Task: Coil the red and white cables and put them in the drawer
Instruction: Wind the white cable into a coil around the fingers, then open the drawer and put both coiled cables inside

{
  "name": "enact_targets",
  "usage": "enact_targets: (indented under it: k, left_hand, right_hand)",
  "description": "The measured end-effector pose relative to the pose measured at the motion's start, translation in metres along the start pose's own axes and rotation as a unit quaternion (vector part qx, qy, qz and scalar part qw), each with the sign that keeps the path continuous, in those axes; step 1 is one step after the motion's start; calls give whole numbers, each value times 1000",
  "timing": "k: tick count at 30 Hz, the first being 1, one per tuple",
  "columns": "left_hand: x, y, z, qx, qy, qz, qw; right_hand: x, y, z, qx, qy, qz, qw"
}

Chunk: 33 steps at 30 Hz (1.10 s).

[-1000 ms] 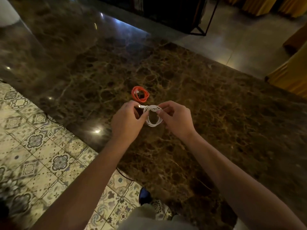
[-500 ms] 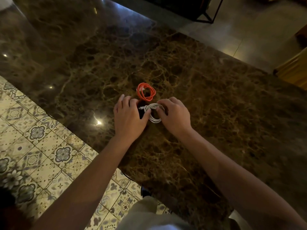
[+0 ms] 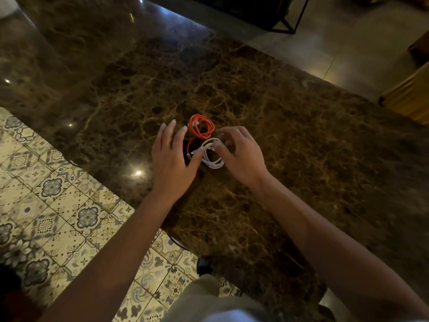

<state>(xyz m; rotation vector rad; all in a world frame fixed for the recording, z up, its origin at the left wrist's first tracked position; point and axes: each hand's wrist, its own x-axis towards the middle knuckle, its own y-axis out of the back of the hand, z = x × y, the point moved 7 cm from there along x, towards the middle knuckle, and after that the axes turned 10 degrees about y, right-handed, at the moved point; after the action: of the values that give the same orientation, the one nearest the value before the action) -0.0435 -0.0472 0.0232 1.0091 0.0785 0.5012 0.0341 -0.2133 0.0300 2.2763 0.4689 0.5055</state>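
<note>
White cable coil (image 3: 212, 154) had been lowered onto the marble table (image 3: 301, 140) beside the red cable coil (image 3: 201, 125); left hand (image 3: 173, 156) was flattened open, right hand (image 3: 239, 154) loosely curled, seemingly released. Drawer stowage remained.

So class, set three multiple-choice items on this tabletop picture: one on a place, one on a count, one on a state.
1. Where does the red cable lie against the white cable?
A. farther from the person
B. nearer the person
C. on the floor

2. How many coiled cables are on the table?
A. one
B. two
C. four

3. How is the left hand?
A. a closed fist
B. gripping the red cable
C. fingers straight, spread

Key: 1 A, red sits beyond white. 2 B, one red, one white. 3 C, its fingers lie flat while the right hand curls at the white cable.
</note>
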Motion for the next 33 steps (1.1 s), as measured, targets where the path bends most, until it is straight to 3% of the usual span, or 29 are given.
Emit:
enact_targets:
  k: [7,12,19,25,33]
  left_hand:
    - [-14,26,31,-66,-110,50,990]
    - [-34,45,71,-190,-197,79,958]
    - [-68,16,117,-196,-266,-18,944]
    - [-133,-14,165,-169,-378,-111,903]
    - [-215,-42,192,-105,-437,-200,871]
  right_hand:
    - [-16,34,-12,24,19,71,997]
    - [-62,77,-28,56,44,174,982]
    - [-164,121,-30,29,-37,268,962]
    - [-271,147,-29,10,-92,347,933]
    - [-409,146,-30,79,-181,432,880]
